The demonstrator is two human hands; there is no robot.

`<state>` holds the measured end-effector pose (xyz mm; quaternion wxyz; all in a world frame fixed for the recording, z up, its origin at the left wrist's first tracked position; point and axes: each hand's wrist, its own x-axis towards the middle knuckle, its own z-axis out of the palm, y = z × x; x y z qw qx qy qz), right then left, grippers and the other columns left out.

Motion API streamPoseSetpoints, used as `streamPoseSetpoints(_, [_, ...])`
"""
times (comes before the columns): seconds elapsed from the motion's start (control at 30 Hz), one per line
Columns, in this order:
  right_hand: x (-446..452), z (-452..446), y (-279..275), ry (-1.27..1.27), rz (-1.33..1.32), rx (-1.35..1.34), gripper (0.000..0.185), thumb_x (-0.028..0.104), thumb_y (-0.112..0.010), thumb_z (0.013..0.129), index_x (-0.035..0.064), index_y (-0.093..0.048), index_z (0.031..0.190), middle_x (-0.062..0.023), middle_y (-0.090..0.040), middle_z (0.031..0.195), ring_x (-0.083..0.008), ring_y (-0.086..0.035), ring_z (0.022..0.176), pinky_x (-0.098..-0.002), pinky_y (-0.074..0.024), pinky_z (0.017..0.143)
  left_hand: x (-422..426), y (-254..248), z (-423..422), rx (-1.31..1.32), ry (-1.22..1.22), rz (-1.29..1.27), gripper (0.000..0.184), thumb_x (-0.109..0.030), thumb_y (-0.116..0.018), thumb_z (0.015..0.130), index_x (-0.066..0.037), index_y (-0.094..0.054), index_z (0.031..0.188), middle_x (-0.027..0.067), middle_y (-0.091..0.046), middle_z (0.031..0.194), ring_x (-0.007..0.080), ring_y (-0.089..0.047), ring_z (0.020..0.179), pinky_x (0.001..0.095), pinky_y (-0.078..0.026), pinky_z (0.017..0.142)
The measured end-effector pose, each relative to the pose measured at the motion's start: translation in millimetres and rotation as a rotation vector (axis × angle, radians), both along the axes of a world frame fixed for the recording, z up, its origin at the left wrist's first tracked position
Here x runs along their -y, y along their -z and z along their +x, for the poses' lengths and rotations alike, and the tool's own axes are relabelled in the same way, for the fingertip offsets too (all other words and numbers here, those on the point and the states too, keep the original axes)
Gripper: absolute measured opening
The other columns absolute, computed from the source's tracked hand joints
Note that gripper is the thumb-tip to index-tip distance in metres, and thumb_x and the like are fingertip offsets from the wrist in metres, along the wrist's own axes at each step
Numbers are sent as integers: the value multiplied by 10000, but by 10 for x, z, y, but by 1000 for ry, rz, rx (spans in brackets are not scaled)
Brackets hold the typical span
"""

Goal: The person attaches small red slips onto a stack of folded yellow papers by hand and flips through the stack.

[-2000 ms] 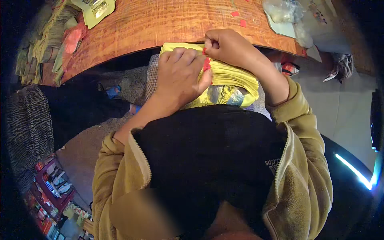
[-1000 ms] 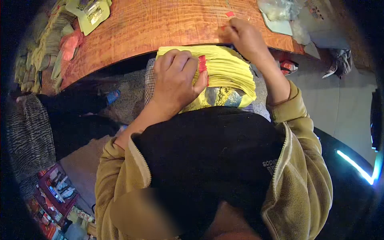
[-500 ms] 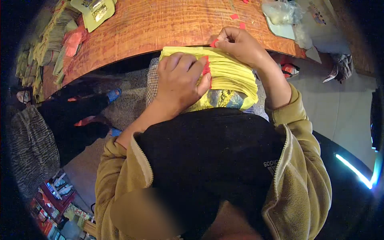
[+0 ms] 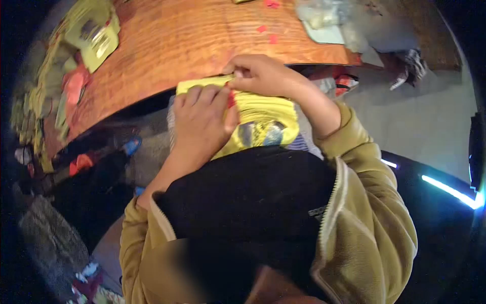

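A thick stack of yellow folded sheets (image 4: 266, 109) lies on the lap against the table edge, with a silver and black print on its near side. My left hand (image 4: 202, 119) is wrapped over the stack's left part, fingers curled on top and thumb along its side. Red pieces (image 4: 232, 100) sit in a row on the stack beside that thumb. Above the stack's far edge, my right hand (image 4: 258, 76) is pinched at the far end of the red row, its fingertips on a small red piece.
The wooden table (image 4: 177, 50) carries loose red pieces (image 4: 273, 39), a yellow cut-out sheet (image 4: 98, 48) and clear plastic bags (image 4: 319, 14). Piled bundles (image 4: 38, 101) stand at the far left. Another person's dark-clothed legs (image 4: 91, 187) are at the left.
My right hand has come back from the table side to the stack with a red piece. My left hand keeps its hold. The whole view has shifted, so the table and stack appear further left.
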<state>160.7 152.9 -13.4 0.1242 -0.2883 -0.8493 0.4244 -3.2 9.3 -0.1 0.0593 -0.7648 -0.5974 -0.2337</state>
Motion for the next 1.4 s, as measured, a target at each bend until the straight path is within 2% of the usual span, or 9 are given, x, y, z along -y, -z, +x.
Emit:
streamPoseSetpoints(0.13, [-251, 465, 144, 302, -44, 9, 254, 200, -686, 921, 10, -696, 1089, -111, -703, 910, -158, -654, 827, -316, -526, 760, 64, 26, -35, 32, -17, -71, 390, -339, -673, 821, -100, -701, 1127, 67, -651, 1083, 276, -595, 1033, 433, -418, 895])
streamPoseSetpoints(0.3, [-564, 1245, 276, 779, 717, 561, 326, 180, -650, 851, 36, -676, 1142, -230, -656, 1082, -416, -612, 1016, -526, -490, 890, 50, 70, -47, 43, -19, -9, 396, -315, -736, 775, -65, -688, 1078, 98, -614, 1061, 287, -582, 996, 430, -425, 872])
streamPoseSetpoints(0.37, [-752, 1507, 522, 768, 1124, 485, 220, 175, -599, 833, 72, -684, 1008, -160, -666, 984, -386, -656, 929, -513, -541, 762, 37, 64, -32, 47, -22, 16, 381, -311, -742, 769, -64, -689, 1054, 97, -612, 1065, 288, -579, 1002, 434, -426, 872])
streamPoseSetpoints(0.5, [-915, 1537, 483, 658, 1068, 894, 421, 129, -534, 878, 131, -619, 1291, -137, -638, 1241, -344, -603, 1148, -491, -534, 902, 53, 34, -50, 64, -17, 32, 329, -305, -754, 759, -75, -689, 985, 98, -608, 1075, 292, -575, 1015, 441, -426, 875])
streamPoseSetpoints(0.7, [-853, 1549, 406, 546, 1173, 893, 258, 122, -523, 882, 120, -676, 1090, -78, -651, 1159, -304, -616, 1094, -486, -531, 836, 39, 67, -60, 101, 19, 59, 298, -301, -716, 800, -122, -709, 1038, 30, -671, 1003, 240, -621, 937, 395, -432, 847])
streamPoseSetpoints(0.9, [-646, 1349, 315, 580, 919, 477, 141, 146, -629, 849, 68, -673, 958, -152, -683, 934, -395, -653, 884, -514, -525, 782, 15, 83, -41, 39, -19, 23, 282, -315, -714, 805, -122, -713, 1011, 17, -645, 944, 218, -600, 927, 410, -402, 811])
streamPoseSetpoints(1.03, [-394, 837, 328, 409, 656, 110, 201, 35, -599, 888, -15, -651, 1076, -236, -649, 1057, -424, -611, 1020, -471, -495, 887, 19, 45, -29, 40, -24, -28, 252, -313, -681, 822, -137, -722, 998, 14, -644, 948, 223, -597, 937, 408, -407, 828])
streamPoseSetpoints(1.2, [-363, 596, 438, 339, 1064, -16, 165, 49, -587, 893, 1, -656, 1035, -198, -639, 1058, -396, -619, 972, -476, -501, 856, 57, 28, 3, 16, -34, -5, 241, -314, -664, 829, -156, -730, 998, 12, -647, 987, 230, -600, 960, 405, -416, 862])
streamPoseSetpoints(1.4, [-715, 544, 485, 305, 864, -67, 176, 68, -683, 801, 13, -692, 968, -201, -670, 965, -406, -640, 914, -472, -528, 802, 49, 62, -9, -18, -7, -22, 287, -339, -665, 829, -171, -727, 1053, 21, -652, 1018, 231, -605, 992, 421, -416, 884])
